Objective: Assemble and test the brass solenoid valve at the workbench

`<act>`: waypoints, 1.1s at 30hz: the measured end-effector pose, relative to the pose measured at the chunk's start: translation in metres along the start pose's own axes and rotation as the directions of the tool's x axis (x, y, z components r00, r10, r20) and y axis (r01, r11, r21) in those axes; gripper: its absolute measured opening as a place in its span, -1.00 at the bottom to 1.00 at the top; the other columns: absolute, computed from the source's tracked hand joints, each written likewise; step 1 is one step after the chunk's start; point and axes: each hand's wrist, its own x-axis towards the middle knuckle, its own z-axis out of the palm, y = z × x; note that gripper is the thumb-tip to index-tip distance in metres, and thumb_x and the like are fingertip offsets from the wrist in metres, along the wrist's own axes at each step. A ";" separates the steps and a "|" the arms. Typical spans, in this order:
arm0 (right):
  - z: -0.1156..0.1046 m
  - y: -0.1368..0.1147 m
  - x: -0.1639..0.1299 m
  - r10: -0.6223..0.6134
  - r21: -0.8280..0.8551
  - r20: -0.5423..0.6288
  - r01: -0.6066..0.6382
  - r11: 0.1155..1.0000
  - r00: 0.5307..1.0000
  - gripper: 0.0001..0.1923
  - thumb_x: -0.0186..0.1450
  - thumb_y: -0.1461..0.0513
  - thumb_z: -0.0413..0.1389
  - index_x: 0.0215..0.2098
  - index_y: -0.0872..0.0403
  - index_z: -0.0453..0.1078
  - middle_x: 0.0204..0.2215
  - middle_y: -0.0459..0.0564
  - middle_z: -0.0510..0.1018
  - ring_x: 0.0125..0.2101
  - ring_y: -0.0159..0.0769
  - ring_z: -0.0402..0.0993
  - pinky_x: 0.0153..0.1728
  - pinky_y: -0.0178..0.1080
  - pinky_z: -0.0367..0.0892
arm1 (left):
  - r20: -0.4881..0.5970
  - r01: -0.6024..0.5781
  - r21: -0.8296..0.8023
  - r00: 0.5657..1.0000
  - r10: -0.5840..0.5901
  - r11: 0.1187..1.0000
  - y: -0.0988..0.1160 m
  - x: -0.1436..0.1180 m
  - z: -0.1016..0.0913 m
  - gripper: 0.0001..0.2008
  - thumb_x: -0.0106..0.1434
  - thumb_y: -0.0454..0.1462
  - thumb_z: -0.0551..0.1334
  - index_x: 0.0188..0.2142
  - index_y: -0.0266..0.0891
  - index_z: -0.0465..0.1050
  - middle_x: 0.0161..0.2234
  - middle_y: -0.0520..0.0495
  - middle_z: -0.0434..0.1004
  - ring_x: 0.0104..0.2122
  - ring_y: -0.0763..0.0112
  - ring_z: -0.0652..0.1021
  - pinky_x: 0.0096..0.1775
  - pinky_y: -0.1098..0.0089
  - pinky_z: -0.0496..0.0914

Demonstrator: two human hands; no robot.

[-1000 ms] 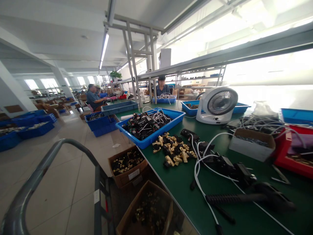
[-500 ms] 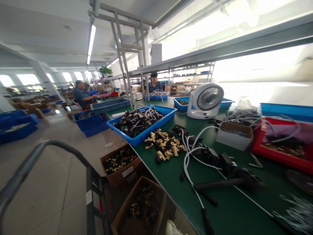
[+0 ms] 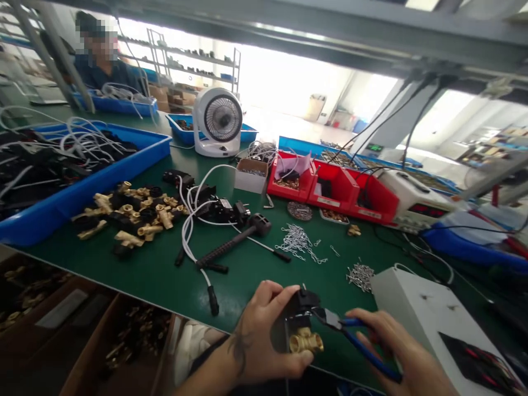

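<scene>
My left hand [image 3: 258, 333] is closed around a brass valve body [image 3: 306, 342] with a black cap [image 3: 307, 301] on top, just over the table's front edge. In my right hand [image 3: 400, 344] are blue-handled pliers [image 3: 330, 318]. Their jaws reach the side of the black cap; whether they grip a pin there is too small to tell. Beyond my hands lies a pile of silver wire clips [image 3: 296, 242]. A heap of small metal pins [image 3: 360, 276] sits farther right. A black ribbed-handled hammer [image 3: 231, 245] rests on the green tabletop.
Brass fittings [image 3: 140, 214] lie left, beside a blue tray [image 3: 152, 157] of cabled black parts. White cables [image 3: 187, 220] cross the middle. Red bins [image 3: 292, 190], a white fan [image 3: 218, 124] and a grey box [image 3: 429, 319] stand around. A co-worker [image 3: 99, 60] is across the table.
The view has swung right and down onto the bench. Both my hands, the brass valve and the pliers now show; none of them was in view before.
</scene>
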 end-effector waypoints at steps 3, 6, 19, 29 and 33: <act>-0.009 -0.005 -0.004 0.201 0.016 -0.274 -0.205 0.979 0.940 -0.79 0.33 0.04 0.12 -0.11 -0.11 0.40 -0.30 -0.10 0.54 -0.37 -0.25 0.54 -0.42 -0.36 0.46 | -0.018 -0.014 0.031 1.000 0.014 0.999 -0.001 -0.002 0.003 -0.19 -0.08 -0.28 0.34 0.22 -0.10 0.25 -0.06 -0.08 0.29 -0.11 0.27 0.44 -0.05 0.28 0.46; -0.006 -0.011 -0.010 0.359 0.118 -0.457 -0.345 0.931 0.814 -0.77 0.35 0.06 0.12 -0.07 -0.08 0.35 -0.23 -0.07 0.49 -0.28 -0.23 0.52 -0.26 -0.29 0.45 | -0.014 -0.032 0.055 0.999 0.033 0.998 -0.002 -0.002 0.002 -0.20 -0.05 -0.29 0.32 0.24 -0.09 0.23 -0.06 -0.07 0.29 -0.10 0.27 0.44 -0.05 0.29 0.47; 0.001 -0.016 0.001 0.089 -0.005 -0.239 -0.093 0.996 0.967 -0.84 0.32 0.30 0.01 -0.15 -0.01 0.33 -0.37 -0.08 0.47 -0.46 -0.31 0.47 -0.45 -0.36 0.41 | -0.006 -0.012 0.076 1.000 0.012 0.997 0.001 -0.004 0.001 -0.25 0.01 -0.28 0.29 0.24 -0.08 0.22 -0.06 -0.06 0.30 -0.10 0.29 0.44 -0.05 0.29 0.46; -0.007 -0.019 0.003 0.113 -0.002 -0.252 -0.118 0.993 0.961 -0.82 0.33 0.31 0.01 -0.11 -0.02 0.32 -0.36 -0.09 0.47 -0.44 -0.32 0.47 -0.44 -0.36 0.39 | -0.004 -0.025 0.100 1.000 0.025 0.995 -0.001 -0.006 0.002 -0.21 0.01 -0.28 0.31 0.26 -0.05 0.17 -0.04 -0.07 0.29 -0.08 0.28 0.44 -0.04 0.31 0.46; -0.009 -0.019 0.009 0.005 -0.060 0.080 -0.001 0.998 0.997 -0.76 0.30 0.35 -0.05 -0.18 -0.01 0.39 -0.45 -0.11 0.47 -0.54 -0.34 0.43 -0.55 -0.37 0.34 | 0.013 -0.034 0.110 0.999 0.033 0.993 -0.002 -0.006 0.002 -0.20 0.00 -0.30 0.31 0.26 -0.03 0.17 -0.03 -0.05 0.28 -0.08 0.31 0.44 -0.03 0.34 0.45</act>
